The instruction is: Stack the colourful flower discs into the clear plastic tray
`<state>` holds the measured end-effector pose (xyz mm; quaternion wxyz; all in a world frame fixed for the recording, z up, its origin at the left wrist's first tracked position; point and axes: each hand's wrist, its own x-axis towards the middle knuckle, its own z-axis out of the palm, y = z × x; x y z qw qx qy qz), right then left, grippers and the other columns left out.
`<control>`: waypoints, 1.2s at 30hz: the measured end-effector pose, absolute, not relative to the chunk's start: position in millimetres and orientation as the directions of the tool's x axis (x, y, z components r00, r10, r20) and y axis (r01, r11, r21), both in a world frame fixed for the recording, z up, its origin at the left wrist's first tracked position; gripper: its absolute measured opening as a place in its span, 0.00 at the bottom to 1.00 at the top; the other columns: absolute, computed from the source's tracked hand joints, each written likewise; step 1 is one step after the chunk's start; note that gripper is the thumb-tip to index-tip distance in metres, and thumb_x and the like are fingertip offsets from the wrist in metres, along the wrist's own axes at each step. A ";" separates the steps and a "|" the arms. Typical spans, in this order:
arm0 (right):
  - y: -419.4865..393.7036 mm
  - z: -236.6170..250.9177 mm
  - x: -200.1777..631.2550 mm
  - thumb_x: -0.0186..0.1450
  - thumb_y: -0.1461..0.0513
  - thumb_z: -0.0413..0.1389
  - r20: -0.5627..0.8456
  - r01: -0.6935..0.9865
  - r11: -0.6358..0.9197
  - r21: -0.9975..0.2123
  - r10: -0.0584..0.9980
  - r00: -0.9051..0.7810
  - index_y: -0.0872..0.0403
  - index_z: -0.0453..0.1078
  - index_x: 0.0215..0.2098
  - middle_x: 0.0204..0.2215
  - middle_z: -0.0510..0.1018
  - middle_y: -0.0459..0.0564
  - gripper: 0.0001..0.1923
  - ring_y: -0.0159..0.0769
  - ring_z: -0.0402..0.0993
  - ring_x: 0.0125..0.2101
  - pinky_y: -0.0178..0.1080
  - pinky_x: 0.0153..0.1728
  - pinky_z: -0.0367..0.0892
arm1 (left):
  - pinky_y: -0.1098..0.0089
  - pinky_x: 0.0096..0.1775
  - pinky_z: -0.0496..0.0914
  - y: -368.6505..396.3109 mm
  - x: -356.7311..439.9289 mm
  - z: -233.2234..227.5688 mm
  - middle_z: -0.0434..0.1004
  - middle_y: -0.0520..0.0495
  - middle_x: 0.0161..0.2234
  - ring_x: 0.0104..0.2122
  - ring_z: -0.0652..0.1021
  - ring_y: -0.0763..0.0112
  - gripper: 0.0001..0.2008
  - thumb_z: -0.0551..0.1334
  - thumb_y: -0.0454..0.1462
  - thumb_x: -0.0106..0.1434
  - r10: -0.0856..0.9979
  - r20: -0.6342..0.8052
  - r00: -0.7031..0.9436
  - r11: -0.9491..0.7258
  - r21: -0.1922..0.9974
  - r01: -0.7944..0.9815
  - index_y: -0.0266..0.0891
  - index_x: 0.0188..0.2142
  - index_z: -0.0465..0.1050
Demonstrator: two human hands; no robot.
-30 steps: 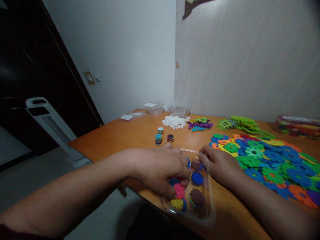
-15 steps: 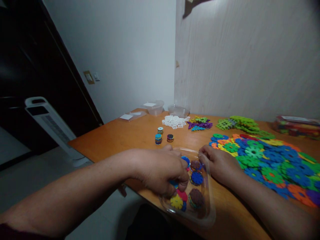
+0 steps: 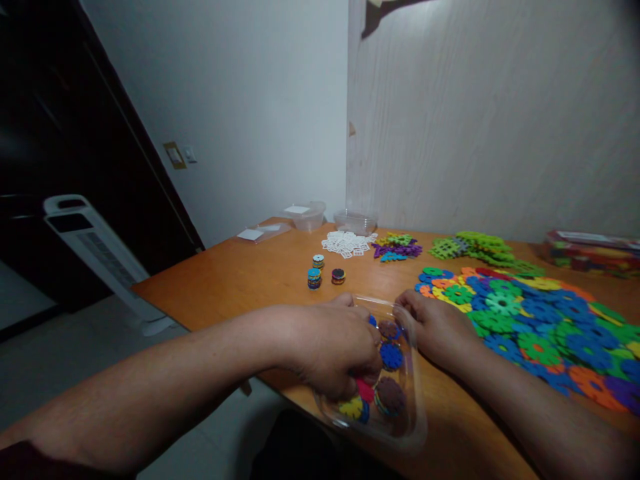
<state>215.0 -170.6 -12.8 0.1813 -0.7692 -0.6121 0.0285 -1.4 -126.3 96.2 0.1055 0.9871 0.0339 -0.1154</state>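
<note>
Under left hand (image 3: pixel 330 347) (knuckles up): discs (image 3: pixel 387 395).

Left hand (image 3: pixel 327 347) covers the near-left part of the clear tray (image 3: pixel 417 427); its fingers curl under, so any grip is hidden. Right hand (image 3: pixel 440 330) fingers fold behind the tray's far rim, contact unclear. Right of the tray, the coloured disc spread (image 3: pixel 540 327) and lidded box (image 3: pixel 593 253) are cut by the frame edge.

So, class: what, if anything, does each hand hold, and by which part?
Right hand grips the clear tray by its far right rim. Left hand reaches among the discs; its grasp is hidden.
</note>
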 end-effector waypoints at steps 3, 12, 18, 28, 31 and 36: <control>-170.2 -13.0 215.0 0.70 0.53 0.49 0.172 0.932 -0.187 -0.310 0.953 0.249 0.47 0.73 0.38 0.29 0.82 0.48 0.12 0.41 0.76 0.30 0.37 0.25 0.49 | 0.57 0.49 0.58 -127.0 -0.4 97.3 0.79 0.49 0.31 0.38 0.73 0.60 0.05 0.67 0.34 0.54 0.012 -0.241 0.970 -0.982 0.181 0.057 0.47 0.30 0.79; -171.6 -9.1 212.5 0.70 0.54 0.50 0.161 0.927 -0.205 -0.314 0.951 0.264 0.47 0.73 0.40 0.31 0.83 0.48 0.11 0.41 0.77 0.31 0.36 0.25 0.49 | 0.60 0.46 0.60 -129.9 -2.9 99.9 0.79 0.48 0.33 0.36 0.72 0.63 0.08 0.61 0.35 0.63 -0.013 -0.146 0.989 -0.993 0.117 0.004 0.44 0.29 0.78; -172.1 -11.6 213.4 0.70 0.53 0.49 0.171 0.931 -0.196 -0.307 0.951 0.257 0.47 0.73 0.40 0.31 0.83 0.48 0.12 0.42 0.77 0.31 0.37 0.25 0.50 | 0.63 0.44 0.59 -124.4 -10.8 103.8 0.76 0.49 0.28 0.34 0.70 0.66 0.09 0.61 0.37 0.64 0.067 -0.066 0.996 -0.986 0.148 0.076 0.40 0.28 0.76; -171.3 -11.7 215.4 0.70 0.53 0.50 0.164 0.928 -0.193 -0.319 0.953 0.254 0.47 0.73 0.40 0.31 0.83 0.47 0.11 0.42 0.78 0.32 0.37 0.25 0.51 | 0.61 0.48 0.60 -130.6 -18.1 101.2 0.76 0.51 0.27 0.33 0.71 0.67 0.06 0.63 0.35 0.60 0.145 -0.243 0.959 -0.958 0.210 0.198 0.41 0.28 0.77; -170.7 -13.0 216.3 0.70 0.53 0.50 0.173 0.927 -0.182 -0.328 0.953 0.249 0.47 0.73 0.40 0.31 0.83 0.47 0.11 0.42 0.77 0.31 0.37 0.25 0.51 | 0.61 0.48 0.60 -130.5 -18.7 101.1 0.77 0.50 0.28 0.34 0.71 0.66 0.07 0.62 0.35 0.61 0.133 -0.235 0.963 -0.965 0.189 0.180 0.41 0.28 0.78; -169.7 -14.6 216.4 0.70 0.54 0.50 0.176 0.928 -0.178 -0.327 0.953 0.245 0.47 0.73 0.40 0.30 0.83 0.47 0.11 0.41 0.78 0.32 0.37 0.25 0.51 | 0.60 0.49 0.61 -130.3 -19.0 104.4 0.78 0.50 0.28 0.33 0.72 0.67 0.07 0.62 0.35 0.61 0.116 -0.244 0.963 -0.965 0.201 0.168 0.42 0.28 0.78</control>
